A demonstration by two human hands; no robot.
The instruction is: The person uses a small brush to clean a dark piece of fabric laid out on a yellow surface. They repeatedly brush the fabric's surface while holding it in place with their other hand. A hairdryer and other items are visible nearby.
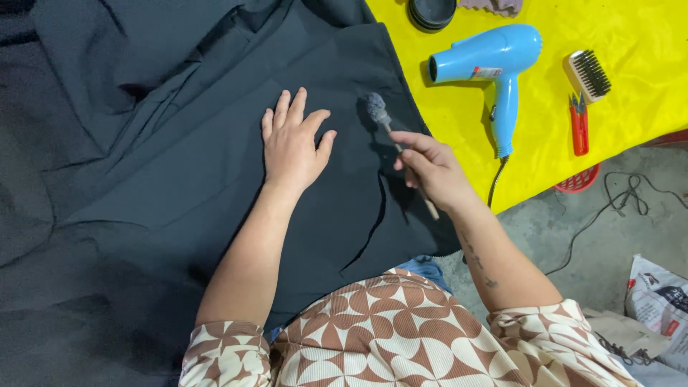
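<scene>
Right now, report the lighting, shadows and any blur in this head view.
Head view: even, soft light; the yellow cloth shows a mild sheen, no harsh glare. The left hand casts a faint shadow on the dark fabric, whose folds stay legible. The small brush and right hand look sharp.

Place: small garment/cloth-care workshop, informal, poss. home-run.
Evidence: worktable w/ bright yellow cover (pixel 631 107), most of it under a big dark grey fabric (pixel 179 165) spread flat. Tools along the table's far right edge: blue hair dryer (pixel 494 61) w/ cord dropping over the near edge, wooden bristle brush (pixel 588 74), red thread snips (pixel 579 125), black round tin (pixel 432 12) at the far edge. Red plastic basket (pixel 577 180) under the table edge. Bare concrete floor (pixel 573 244) w/ loose black cable (pixel 623 197); printed sack (pixel 659 301) at lower right.
</scene>
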